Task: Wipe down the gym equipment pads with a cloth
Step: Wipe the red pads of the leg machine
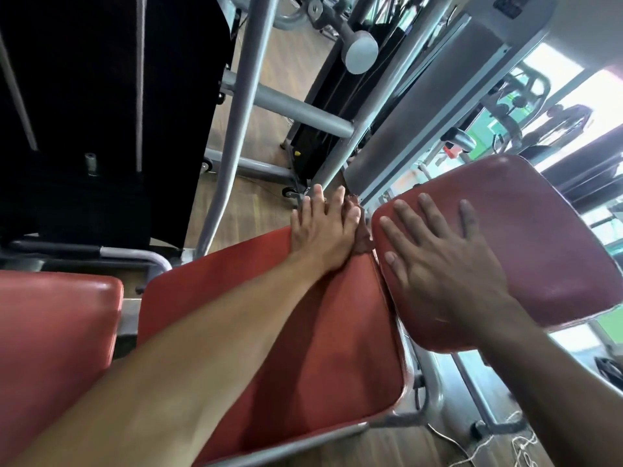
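Note:
Three red vinyl pads fill the view: a middle seat pad [303, 348], a tilted pad on the right [526, 251] and another at the left edge [50, 332]. My left hand [323, 230] reaches to the far corner of the middle pad and presses a small reddish-brown cloth [363, 239] against it. The hand covers most of the cloth, which shows only at the thumb side. My right hand [438, 264] lies flat on the near part of the right pad with its fingers spread and nothing in it.
Grey steel frame tubes [236, 129] rise just beyond the pads, with a black weight stack [84, 112] at the left. A grey panel [414, 106] stands behind the right pad. Wooden floor [256, 214] shows below, with white cord [512, 446] at the lower right.

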Demonstrator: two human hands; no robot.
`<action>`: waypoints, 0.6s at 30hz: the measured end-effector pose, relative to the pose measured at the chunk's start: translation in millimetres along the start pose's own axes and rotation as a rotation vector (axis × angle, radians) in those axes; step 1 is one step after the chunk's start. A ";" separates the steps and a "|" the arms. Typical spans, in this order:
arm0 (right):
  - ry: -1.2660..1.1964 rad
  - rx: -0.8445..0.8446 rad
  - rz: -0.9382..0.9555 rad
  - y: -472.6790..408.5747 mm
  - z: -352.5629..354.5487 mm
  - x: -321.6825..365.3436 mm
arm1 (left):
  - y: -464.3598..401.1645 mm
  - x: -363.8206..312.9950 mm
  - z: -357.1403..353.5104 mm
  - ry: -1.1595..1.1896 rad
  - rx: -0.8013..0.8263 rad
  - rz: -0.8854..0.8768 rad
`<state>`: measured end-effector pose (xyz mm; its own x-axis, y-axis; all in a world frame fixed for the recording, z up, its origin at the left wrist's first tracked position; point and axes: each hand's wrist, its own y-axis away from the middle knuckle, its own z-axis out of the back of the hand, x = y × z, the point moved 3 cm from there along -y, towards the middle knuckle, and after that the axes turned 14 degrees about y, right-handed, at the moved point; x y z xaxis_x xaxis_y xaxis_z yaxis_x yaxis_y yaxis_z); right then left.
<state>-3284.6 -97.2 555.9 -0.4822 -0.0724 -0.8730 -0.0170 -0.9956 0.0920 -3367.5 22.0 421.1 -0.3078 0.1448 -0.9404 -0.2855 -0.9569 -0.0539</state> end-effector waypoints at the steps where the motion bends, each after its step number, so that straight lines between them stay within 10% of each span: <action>1: 0.000 0.001 -0.002 0.2 0.0 -0.6 | 12.8 1.1 -1.8 0.011 -0.016 -0.037; 18: -0.013 -0.033 0.027 -2.1 -4.1 1.1 | 113.1 8.5 -16.9 0.059 -0.195 -0.023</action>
<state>-3281.5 -95.4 552.7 -0.4931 -0.0991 -0.8643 0.0254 -0.9947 0.0995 -3387.1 -89.2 401.3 -0.2481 0.1582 -0.9557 -0.1088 -0.9849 -0.1348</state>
